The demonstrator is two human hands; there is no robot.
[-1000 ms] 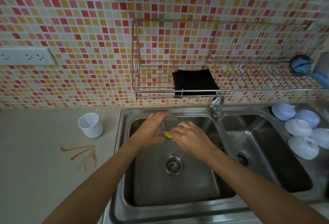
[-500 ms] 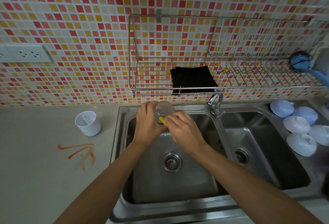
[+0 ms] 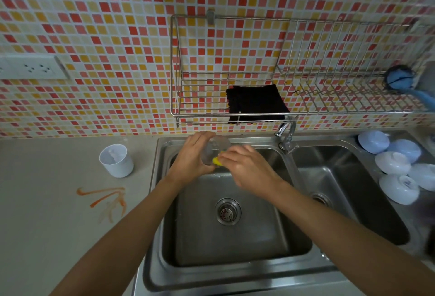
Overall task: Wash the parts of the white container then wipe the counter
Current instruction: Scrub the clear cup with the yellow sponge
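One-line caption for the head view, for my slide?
Over the steel sink, the left hand holds a clear round container part while the right hand scrubs it with a yellow sponge.

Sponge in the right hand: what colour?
Yellow sponge, pinched by the right hand; head view.

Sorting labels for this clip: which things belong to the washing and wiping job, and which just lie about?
Job: left hand, clear part, right hand, yellow sponge, white container, orange smear, sink.
Lying about: bowls, black cloth, blue brush.
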